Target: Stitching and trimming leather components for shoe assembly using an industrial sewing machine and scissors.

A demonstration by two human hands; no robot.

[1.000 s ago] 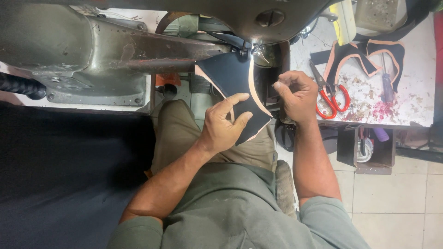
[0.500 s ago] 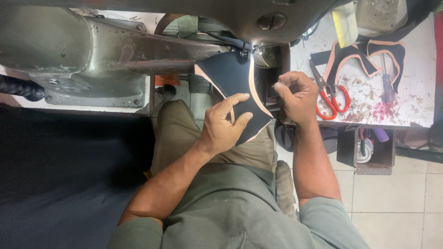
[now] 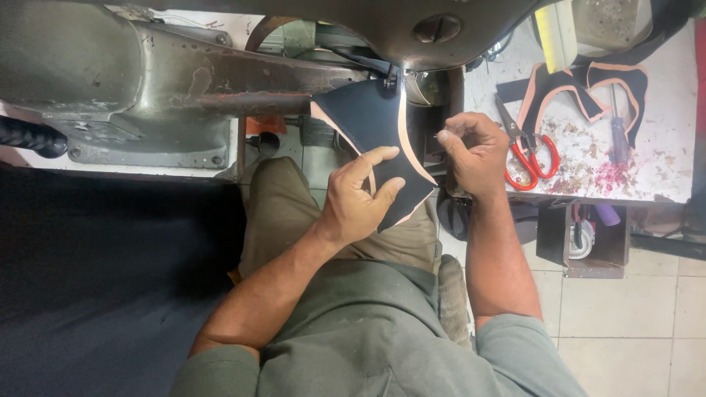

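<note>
Leather piece under the needle at a worn stitching machine

Machinery is filling the top of the view: a large, scuffed olive-grey sewing machine (image 3: 169, 81) is stretching across from the left, its arm ending where a dark navy leather piece (image 3: 368, 140) with a pale tan edge is sitting under the needle head. The piece is hanging down from that point toward the seated person's lap, over olive trousers (image 3: 294, 213). The left hand (image 3: 357, 202) is gripping the piece's lower part, thumb on its face and fingers curled against the near edge, clamped on the leather. The right hand (image 3: 474, 151) is hovering just beside the piece's right edge, its fingertips pinched together; whether a thread is lying between them is too fine to tell. To the right, a white worktable (image 3: 662, 169) is carrying stains and scraps, with more dark tan-edged cut pieces (image 3: 588, 81) lying near its back. Red-handled scissors (image 3: 526, 151) are resting at the table's left edge, close to the right hand, and a dark-handled screwdriver (image 3: 619, 132) is lying farther right.
</note>
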